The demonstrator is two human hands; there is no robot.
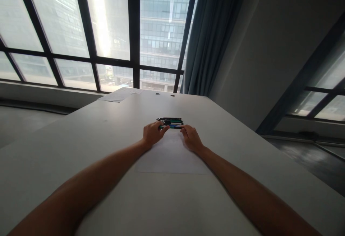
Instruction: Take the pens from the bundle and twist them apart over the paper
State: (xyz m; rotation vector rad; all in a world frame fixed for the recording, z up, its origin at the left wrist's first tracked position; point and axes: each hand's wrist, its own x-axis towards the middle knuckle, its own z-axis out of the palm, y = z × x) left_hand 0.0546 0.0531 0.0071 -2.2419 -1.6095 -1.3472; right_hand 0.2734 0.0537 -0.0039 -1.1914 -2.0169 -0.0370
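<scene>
Several pens [172, 118] lie side by side across the white table, some black and some with green parts. At the near side of this row is a blue and black pen [175, 126]. My left hand [154, 134] is closed at its left end, thumb towards me and fingers partly hidden behind. At the other end, the curled fingertips of my right hand [192, 137] pinch the same pen. A sheet of white paper [169, 161] lies flat under and between my wrists, its far part partly covered by my hands.
The long white table [107, 178] runs away towards the windows. Loose papers [118, 95] lie at its far left corner. Two dark round spots [173, 95] mark the far end. A blue-grey curtain [207, 38] hangs behind on the right.
</scene>
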